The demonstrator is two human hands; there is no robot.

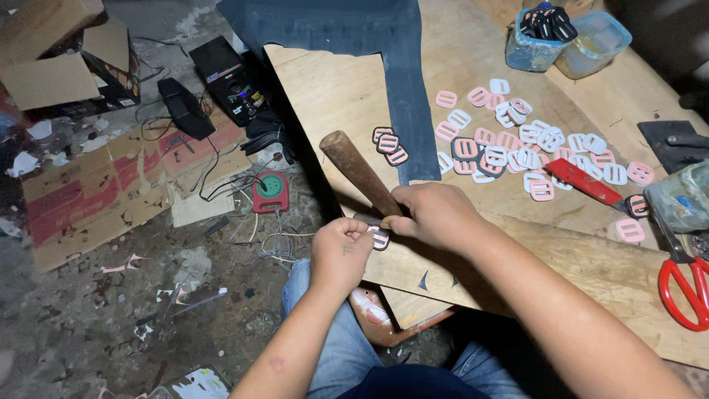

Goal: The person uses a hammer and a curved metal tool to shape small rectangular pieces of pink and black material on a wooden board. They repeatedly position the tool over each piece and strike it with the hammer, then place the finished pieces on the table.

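the person's blue denim knees [336, 355] sit lowest in the head view, under two bare forearms. the left hand [340, 251] is curled shut, pinching a small flat buckle-shaped piece [379, 238], pink with a dark rim, at the near edge of the wooden board [591, 266]. the right hand [436, 214] is closed in a fist around a tool with a round wooden handle [358, 170]; the working end is hidden inside the fist. the handle is smooth, brown and worn, its long axis running from the fist up and to the left, the blunt butt end pointing away from the person.

the board is pale, scuffed plywood. on it, beyond the hands, lie a dark sheet of flat material [413, 111] and a scatter of pink and white slotted pieces [517, 140], rounded rectangles. to the right lie a red utility knife [587, 181] and red-handled scissors [687, 284]. farthest back stand two clear plastic tubs [565, 41], one holding dark pieces.
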